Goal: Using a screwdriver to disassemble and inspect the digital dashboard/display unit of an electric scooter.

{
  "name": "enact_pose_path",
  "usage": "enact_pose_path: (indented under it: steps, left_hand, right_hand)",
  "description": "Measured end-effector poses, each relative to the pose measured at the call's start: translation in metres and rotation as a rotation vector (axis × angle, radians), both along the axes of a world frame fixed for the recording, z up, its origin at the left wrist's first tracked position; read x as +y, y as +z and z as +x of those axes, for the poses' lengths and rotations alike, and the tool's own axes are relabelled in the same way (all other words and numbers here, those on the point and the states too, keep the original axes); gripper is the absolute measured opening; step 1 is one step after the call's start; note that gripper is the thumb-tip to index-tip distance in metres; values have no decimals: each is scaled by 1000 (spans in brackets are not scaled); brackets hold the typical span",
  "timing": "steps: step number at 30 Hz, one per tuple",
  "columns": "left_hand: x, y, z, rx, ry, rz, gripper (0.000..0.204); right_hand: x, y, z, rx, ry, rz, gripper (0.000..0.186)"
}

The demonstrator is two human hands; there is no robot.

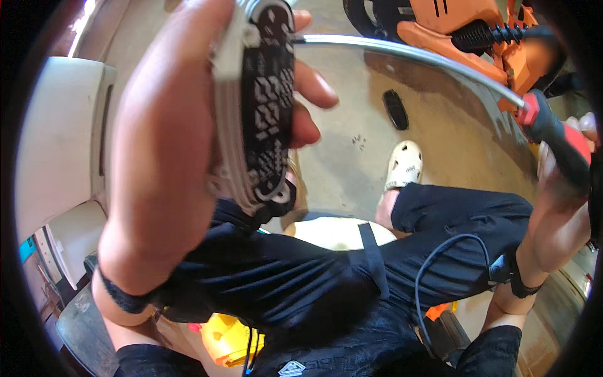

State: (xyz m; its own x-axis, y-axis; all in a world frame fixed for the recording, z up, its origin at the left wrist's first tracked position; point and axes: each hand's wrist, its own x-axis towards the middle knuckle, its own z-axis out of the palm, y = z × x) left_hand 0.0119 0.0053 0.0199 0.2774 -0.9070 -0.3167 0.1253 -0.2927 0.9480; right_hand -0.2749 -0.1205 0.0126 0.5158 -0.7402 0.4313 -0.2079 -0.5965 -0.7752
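Observation:
My left hand (160, 125) grips an oblong panel (264, 110) upright, with a black, patterned face and a pale layered rim, close to the camera at upper middle. At the right edge, my right hand (556, 163) is closed on a red-and-black screwdriver handle (546, 129). Its long silver shaft (402, 49) extends leftward across the view to the panel's upper right edge; whether the tip touches it or lies behind it, I cannot tell.
An orange machine (440, 19) with a black spring stands top right. A black oblong piece (396, 109) lies on the floor near my cream clog (402, 164). A white cabinet (56, 147) is at left, and a yellow plastic object (226, 339) sits below my legs.

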Motion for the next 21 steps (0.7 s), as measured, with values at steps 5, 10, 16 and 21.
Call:
enact_pose_path:
  steps: [5, 10, 16, 21]
  left_hand:
    - [-5, -13, 6, 223, 45, 94, 85]
    - [-4, -9, 6, 312, 81, 55, 86]
    - [-5, -3, 3, 291, 34, 101, 86]
    - [-3, -4, 6, 282, 39, 90, 88]
  right_hand:
    - [7, 16, 21, 102, -236, -260, 64]
    - [-8, -5, 3, -101, 97, -166, 70]
    - [-15, 3, -16, -74, 193, -154, 66]
    - [-27, -6, -15, -23, 195, -371, 66]
